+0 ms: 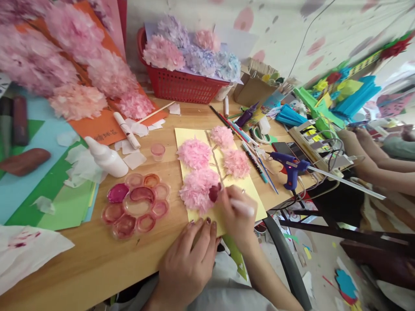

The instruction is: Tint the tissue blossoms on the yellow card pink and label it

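Observation:
A yellow card point(241, 192) lies on the wooden table in front of me, with several fluffy pink paper flowers point(199, 188) on it and brown stem lines between them. My right hand point(238, 211) is closed in a pen grip around a white pen-shaped tool point(242, 207) over the card's right half. A dark red tuft point(214, 193) shows at the fingertips, against the lower left flower; whether it is the tool's tip I cannot tell. With fingers stretched out, my left hand point(193, 252) rests on the card's lower edge and holds nothing.
A flower-shaped paint palette point(142, 235) and a white squeeze bottle point(108, 160) are at the left. Behind the card stands a red basket point(181, 86) of paper flowers. A blue glue gun point(288, 168), brushes and cables lie right. Another person's arms point(372, 160) are at far right.

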